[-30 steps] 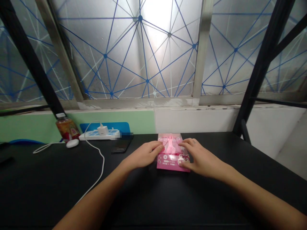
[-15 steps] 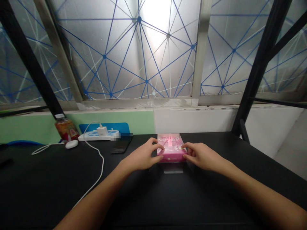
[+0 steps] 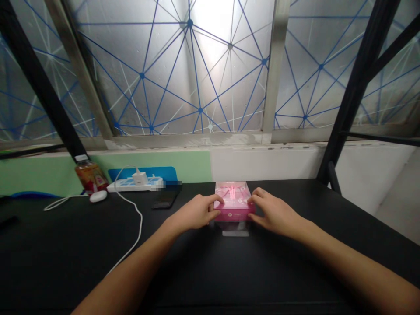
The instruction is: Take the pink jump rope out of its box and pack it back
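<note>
Closest in, a flat clear plastic piece (image 3: 235, 233) on the black table (image 3: 229, 271), just in front of one pink box (image 3: 234, 205), with the box near the table's far edge, around the middle. Left hand (image 3: 193, 213) and right hand (image 3: 275, 216) both grasping, fingers curled against opposite sides of the box, a two-sided hold that seemingly keeps it square and steady. Farther left along the far edge, one dark phone (image 3: 166, 200), one power strip (image 3: 134, 185) with one white charger (image 3: 139, 178), one white cable (image 3: 139, 216), one small white oval object (image 3: 98, 196) and one bottle (image 3: 91, 175). Beyond, one frosted window (image 3: 210, 70) crossed by blue lines.
</note>
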